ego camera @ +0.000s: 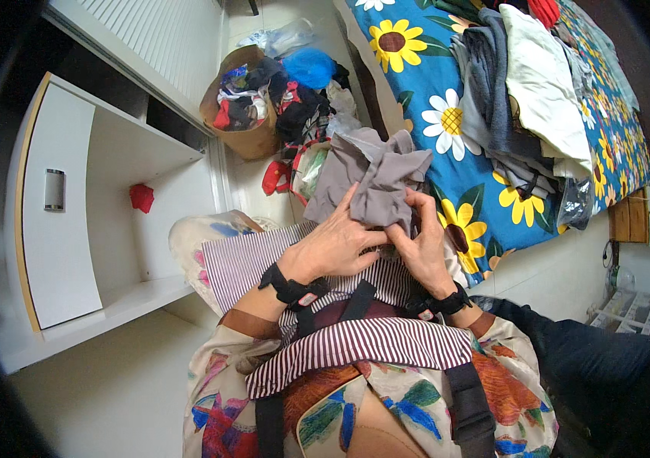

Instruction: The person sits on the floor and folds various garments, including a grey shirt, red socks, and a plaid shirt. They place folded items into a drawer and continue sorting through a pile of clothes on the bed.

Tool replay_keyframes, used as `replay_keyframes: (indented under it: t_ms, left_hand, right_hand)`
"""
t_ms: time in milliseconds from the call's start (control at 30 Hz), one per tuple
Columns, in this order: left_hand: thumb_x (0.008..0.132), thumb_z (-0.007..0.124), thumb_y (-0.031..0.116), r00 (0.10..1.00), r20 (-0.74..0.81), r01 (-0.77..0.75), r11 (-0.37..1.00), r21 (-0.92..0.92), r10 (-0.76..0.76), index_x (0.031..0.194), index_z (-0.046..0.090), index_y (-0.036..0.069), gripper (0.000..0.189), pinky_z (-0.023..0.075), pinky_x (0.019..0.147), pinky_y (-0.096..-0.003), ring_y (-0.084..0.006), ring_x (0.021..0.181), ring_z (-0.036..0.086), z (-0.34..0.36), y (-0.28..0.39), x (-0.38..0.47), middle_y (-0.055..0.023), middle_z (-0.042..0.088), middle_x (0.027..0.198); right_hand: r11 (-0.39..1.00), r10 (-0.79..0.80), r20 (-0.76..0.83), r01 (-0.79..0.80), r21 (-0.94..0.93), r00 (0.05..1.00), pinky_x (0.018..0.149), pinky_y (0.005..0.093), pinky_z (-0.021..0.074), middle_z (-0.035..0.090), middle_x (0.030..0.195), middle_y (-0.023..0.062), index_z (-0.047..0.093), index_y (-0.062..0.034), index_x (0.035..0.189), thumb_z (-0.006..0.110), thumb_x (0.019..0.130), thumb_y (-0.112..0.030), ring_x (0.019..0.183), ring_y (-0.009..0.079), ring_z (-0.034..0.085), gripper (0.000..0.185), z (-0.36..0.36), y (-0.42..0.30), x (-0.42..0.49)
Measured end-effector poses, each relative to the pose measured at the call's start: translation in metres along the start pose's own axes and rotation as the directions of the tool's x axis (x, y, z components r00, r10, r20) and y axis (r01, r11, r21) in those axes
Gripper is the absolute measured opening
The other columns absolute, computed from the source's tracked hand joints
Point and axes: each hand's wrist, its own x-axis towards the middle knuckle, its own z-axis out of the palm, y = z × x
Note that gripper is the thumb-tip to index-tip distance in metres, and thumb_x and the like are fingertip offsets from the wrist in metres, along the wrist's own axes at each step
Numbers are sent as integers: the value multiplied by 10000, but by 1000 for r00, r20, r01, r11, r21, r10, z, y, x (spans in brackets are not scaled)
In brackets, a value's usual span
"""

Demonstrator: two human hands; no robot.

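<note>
A crumpled grey-brown cloth garment (379, 172) is gathered between both hands above the lap. My left hand (333, 243) lies on its lower left edge, index finger stretched over the fabric, thumb close to the other hand. My right hand (422, 243) pinches the lower right edge with thumb and bent fingers. Something dark and partly hidden shows beneath the fabric between the hands. A striped cloth (256, 257) covers the lap below. Both wrists wear black bands.
A bed with a blue sunflower cover (411, 97) bears piled clothes (542, 91). Beyond the hands stand a brown paper bag (250, 134) of clothes and a blue plastic bag (309, 67). At left is a white cabinet (67, 257) holding a small red item (141, 198); dark trousers (577, 338) show at right.
</note>
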Motion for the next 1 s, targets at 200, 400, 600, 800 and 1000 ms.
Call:
replay_keyframes:
  t_ms: [200, 400, 600, 800, 1000]
  left_hand:
    - [803, 647, 126, 960, -228, 163, 987, -3, -160, 1124, 579, 11, 347, 398, 959, -460, -343, 1123, 519, -1, -3, 15, -151, 531, 1213]
    - [799, 683, 322, 935, -225, 335, 892, 305, -274, 1169, 607, 108, 434, 347, 955, -411, -277, 1274, 403, 15, 1, 35, -71, 503, 1349]
    - [787, 692, 374, 955, -225, 270, 886, 377, -195, 1156, 636, 116, 453, 155, 1058, -672, -335, 1414, 223, 34, -6, 38, -95, 451, 1416]
    - [760, 662, 300, 948, -301, 180, 955, 236, -105, 1398, 445, 136, 693, 117, 1126, -641, -318, 1377, 344, 38, -10, 8, -103, 431, 1442]
    - [832, 648, 286, 945, -10, 325, 941, 91, -326, 1242, 573, 57, 475, 315, 1097, -481, -310, 1264, 477, -1, 1, -44, -141, 566, 1285]
  right_hand:
    - [701, 325, -46, -208, 683, 945, 908, 295, 466, 612, 1154, 60, 527, -5, 1234, 411, 918, -56, 1017, 158, 587, 341, -21, 26, -17]
    - [455, 372, -143, -46, 889, 917, 1135, 452, 295, 428, 1449, 102, 363, -65, 1431, 421, 925, -149, 1342, 271, 400, 515, -38, 23, -31]
    - [887, -31, -59, 55, 458, 998, 1111, 454, 326, 426, 1445, 139, 355, -24, 1432, 533, 818, -63, 1322, 289, 432, 641, -40, 1, -22]
    - [776, -399, 505, 575, -259, 766, 1104, 616, 108, 516, 1260, 115, 523, -157, 1366, 609, 850, -325, 1212, 343, 400, 549, -9, -11, 31]
    - [585, -392, 590, 686, -432, 706, 1049, 645, 158, 552, 1232, 33, 514, -244, 1384, 547, 868, -501, 1235, 275, 432, 578, 21, -19, 28]
